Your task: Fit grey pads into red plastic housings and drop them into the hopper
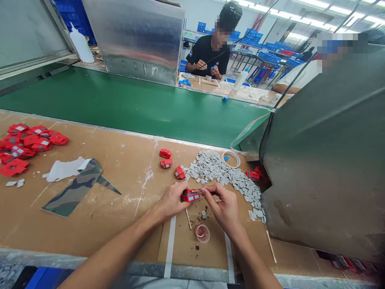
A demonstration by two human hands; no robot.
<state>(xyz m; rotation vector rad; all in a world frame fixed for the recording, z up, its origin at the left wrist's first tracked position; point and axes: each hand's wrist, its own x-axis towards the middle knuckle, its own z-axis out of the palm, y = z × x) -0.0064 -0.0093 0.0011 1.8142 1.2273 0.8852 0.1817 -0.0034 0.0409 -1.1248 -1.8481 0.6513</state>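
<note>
My left hand (174,198) is closed around a small red toy car body (190,196) with pale blue window patches and a grey band. My right hand (222,204) pinches a thin stick (197,190), seemingly a cotton swab, whose tip meets the top of the red body. Below the hands lies a cotton swab (188,219) beside a small grey piece (204,215). A small clear cup (202,233) with a pinkish tint stands nearer to me, with brown spots around it. Just beyond my left hand are several more red bodies (179,172).
A heap of flat grey pieces (210,168) spreads at right, with a tape roll (231,159) at its edge. Red parts (30,140) pile up far left, near camouflage cloth (75,190). A green belt (120,104) runs behind. A metal panel (325,160) bounds the right side. Co-workers sit opposite.
</note>
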